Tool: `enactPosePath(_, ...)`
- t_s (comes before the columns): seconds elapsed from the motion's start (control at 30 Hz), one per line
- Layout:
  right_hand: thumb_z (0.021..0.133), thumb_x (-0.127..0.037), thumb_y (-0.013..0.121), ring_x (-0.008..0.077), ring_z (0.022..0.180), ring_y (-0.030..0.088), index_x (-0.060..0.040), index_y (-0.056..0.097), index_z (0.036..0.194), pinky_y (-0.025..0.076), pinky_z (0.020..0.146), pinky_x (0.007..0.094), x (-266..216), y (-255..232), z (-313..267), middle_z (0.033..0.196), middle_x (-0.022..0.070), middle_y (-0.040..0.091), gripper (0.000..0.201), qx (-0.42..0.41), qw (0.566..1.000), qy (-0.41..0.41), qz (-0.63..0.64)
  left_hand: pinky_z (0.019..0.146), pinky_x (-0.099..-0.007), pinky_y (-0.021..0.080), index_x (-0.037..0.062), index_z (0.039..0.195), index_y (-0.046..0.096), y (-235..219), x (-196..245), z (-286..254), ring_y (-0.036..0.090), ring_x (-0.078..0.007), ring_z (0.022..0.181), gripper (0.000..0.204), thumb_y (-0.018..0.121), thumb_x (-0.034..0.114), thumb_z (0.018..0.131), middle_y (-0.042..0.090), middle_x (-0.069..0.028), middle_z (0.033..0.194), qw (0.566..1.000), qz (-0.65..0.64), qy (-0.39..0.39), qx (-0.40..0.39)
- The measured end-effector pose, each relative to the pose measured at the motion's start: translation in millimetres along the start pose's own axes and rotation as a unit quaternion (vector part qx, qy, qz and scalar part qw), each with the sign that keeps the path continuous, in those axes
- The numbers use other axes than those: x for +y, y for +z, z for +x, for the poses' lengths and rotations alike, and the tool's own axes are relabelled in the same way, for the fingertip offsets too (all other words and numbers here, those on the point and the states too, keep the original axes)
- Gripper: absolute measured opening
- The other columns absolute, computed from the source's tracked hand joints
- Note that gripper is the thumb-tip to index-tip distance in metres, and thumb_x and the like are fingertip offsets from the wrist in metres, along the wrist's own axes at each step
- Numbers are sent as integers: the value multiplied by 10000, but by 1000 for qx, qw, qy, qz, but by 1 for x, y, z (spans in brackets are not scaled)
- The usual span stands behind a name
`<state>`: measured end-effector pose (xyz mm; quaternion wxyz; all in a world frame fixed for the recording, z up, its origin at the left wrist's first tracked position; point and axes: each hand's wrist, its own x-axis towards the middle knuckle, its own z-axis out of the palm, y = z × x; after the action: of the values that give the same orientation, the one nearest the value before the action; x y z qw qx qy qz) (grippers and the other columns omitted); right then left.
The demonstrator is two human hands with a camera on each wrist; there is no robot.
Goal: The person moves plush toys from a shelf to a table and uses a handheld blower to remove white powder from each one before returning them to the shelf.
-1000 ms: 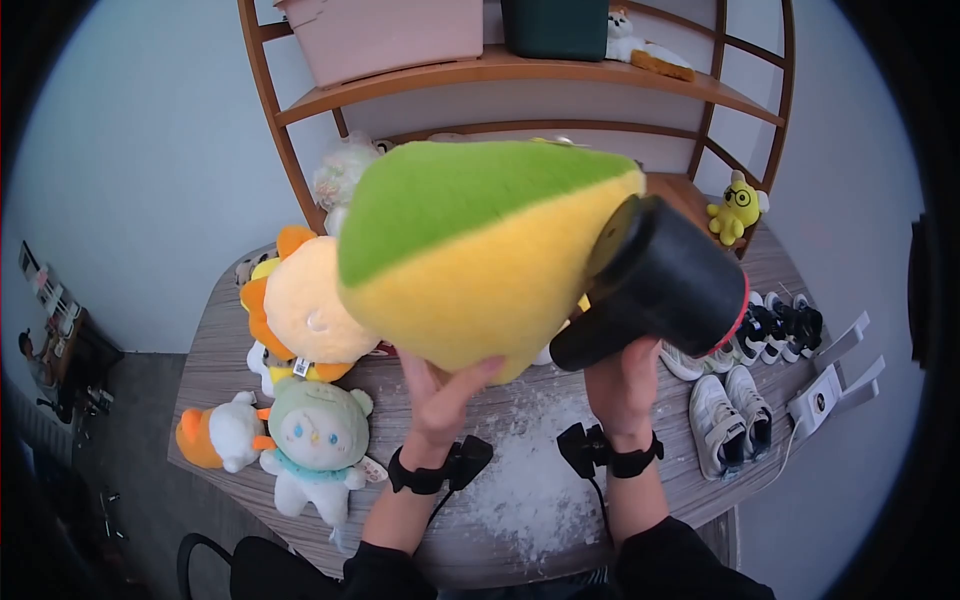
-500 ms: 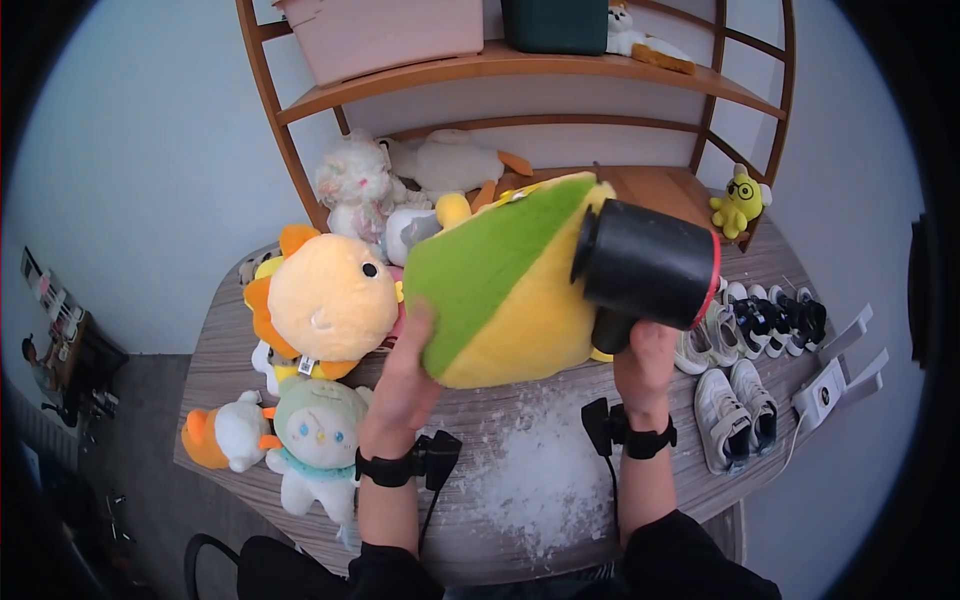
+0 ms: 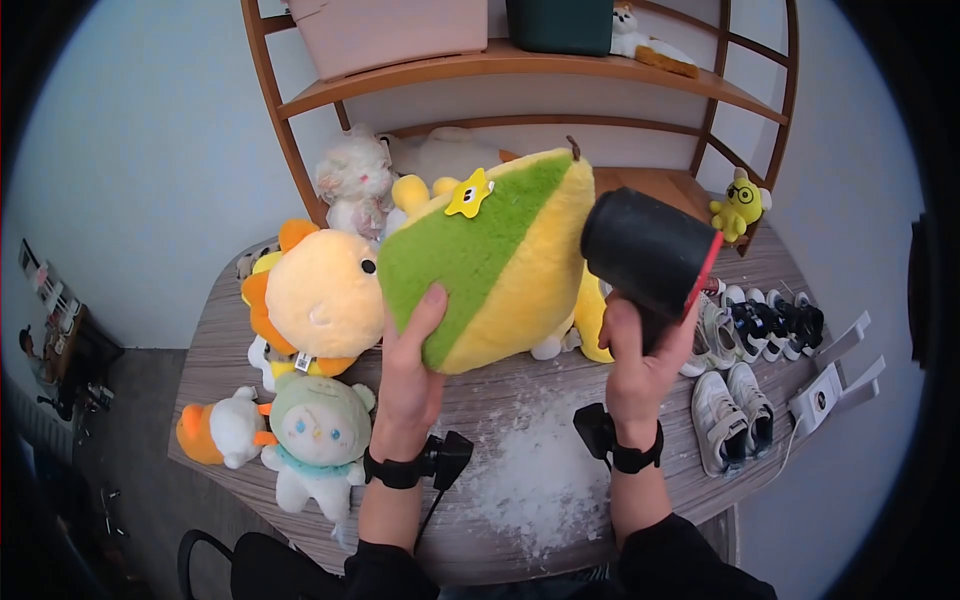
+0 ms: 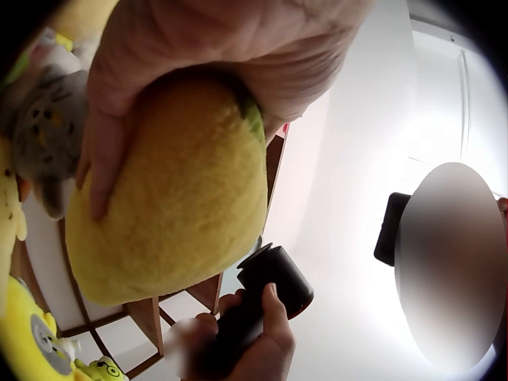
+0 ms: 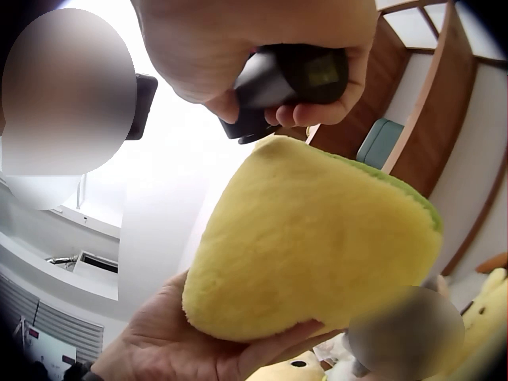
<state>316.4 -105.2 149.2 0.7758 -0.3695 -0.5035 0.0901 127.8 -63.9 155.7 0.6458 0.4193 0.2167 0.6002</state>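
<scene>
My left hand [image 3: 408,375] grips the lower left end of a green and yellow plush fruit [image 3: 480,265], thumb across its green side. The plush has a brown stem and a yellow star patch, and is held up above the table. In the left wrist view, fingers curl over its yellow fuzzy side [image 4: 182,190]. My right hand [image 3: 643,375] holds a black hair dryer [image 3: 645,250] with a red rear rim by its handle. Its nozzle faces the stem end of the plush, close beside it. The right wrist view shows the fingers wrapped around the dryer [image 5: 294,75].
White fluffy flakes [image 3: 540,480] lie spread on the table in front of me. Several plush toys, among them an orange-maned one [image 3: 330,290] and a green-hooded one [image 3: 318,430], sit left. Shoes [image 3: 720,420] and a white device [image 3: 820,395] are right. Behind stands a wooden shelf [image 3: 540,62].
The plush has turned, so its star patch and stem now show, and it has come away from the dryer nozzle. The dryer has tilted, its rear end lower. Both hands keep their holds.
</scene>
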Motion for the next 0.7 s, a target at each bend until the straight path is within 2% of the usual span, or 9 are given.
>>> enactPosePath(0.07, 850, -20, 714, 138, 977, 618, 22, 518, 1285, 491, 868, 277, -10, 6, 1, 1089, 79, 650, 478, -12, 999, 21, -27, 1084, -383, 414, 22, 1472, 358, 2, 0, -2, 498, -239, 1313, 588, 553, 302, 993, 485, -124, 1447, 1000, 7, 6, 4)
enactPosePath(0.3, 837, -8, 717, 87, 905, 615, 23, 601, 1186, 492, 811, 247, -9, 3, 7, 1035, 51, 675, 369, 6, 993, 93, -73, 1092, -388, 401, 22, 1483, 335, 8, 0, -4, 479, -240, 1328, 613, 560, 306, 989, 463, -119, 1461, 996, 63, 54, 16)
enactPosePath(0.4, 834, -7, 714, 57, 880, 595, 15, 613, 1168, 479, 768, 221, -10, -2, 10, 1020, 39, 669, 350, -8, 988, 147, -52, 1084, -374, 392, 35, 1492, 295, 4, -1, -4, 464, -222, 1304, 622, 597, 196, 973, 453, -114, 1418, 999, 7, 38, 18)
enactPosePath(0.43, 838, -12, 707, 49, 864, 588, 13, 612, 1169, 472, 747, 212, -9, -3, 10, 1012, 34, 665, 344, -17, 986, 163, -34, 1083, -374, 392, 36, 1493, 296, 3, -1, -3, 462, -222, 1307, 620, 595, 201, 975, 451, -114, 1420, 999, -1, 37, 20)
enactPosePath(0.5, 867, -63, 673, 50, 828, 575, 14, 606, 1171, 461, 713, 208, -8, -4, 9, 995, 32, 657, 320, -34, 985, 168, 18, 1083, -374, 394, 37, 1494, 298, 1, -2, -4, 459, -221, 1311, 618, 592, 212, 979, 449, -114, 1425, 999, -13, 31, 28)
enactPosePath(0.57, 916, -155, 621, 65, 789, 565, 18, 596, 1174, 453, 685, 218, -8, -5, 7, 977, 40, 647, 312, -48, 985, 144, 85, 1080, -388, 402, 41, 1481, 336, 3, -1, -5, 479, -234, 1315, 601, 572, 289, 987, 468, -113, 1438, 998, 10, 36, 40)
enactPosePath(0.6, 969, -274, 487, 107, 739, 554, 22, 577, 1187, 447, 654, 254, -1, -11, 8, 940, 65, 630, 379, -85, 980, 138, 119, 1079, -394, 406, 43, 1475, 355, 4, 0, -5, 489, -241, 1316, 598, 561, 328, 991, 478, -112, 1444, 998, 20, 40, 45)
enactPosePath(0.67, 974, -366, 421, 175, 717, 573, 35, 535, 1242, 463, 647, 307, -3, -7, 7, 965, 132, 598, 496, -64, 969, 166, 169, 1070, -394, 415, 45, 1473, 358, 7, 2, -4, 496, -239, 1310, 593, 557, 332, 994, 481, -111, 1441, 998, 20, 47, 47)
enactPosePath(0.7, 980, -371, 420, 178, 688, 572, 37, 510, 1254, 464, 616, 306, -4, -5, 8, 973, 133, 581, 500, -71, 964, 171, 192, 1066, -395, 420, 46, 1472, 360, 7, 3, -4, 499, -238, 1307, 591, 555, 335, 995, 483, -110, 1439, 997, 20, 49, 49)
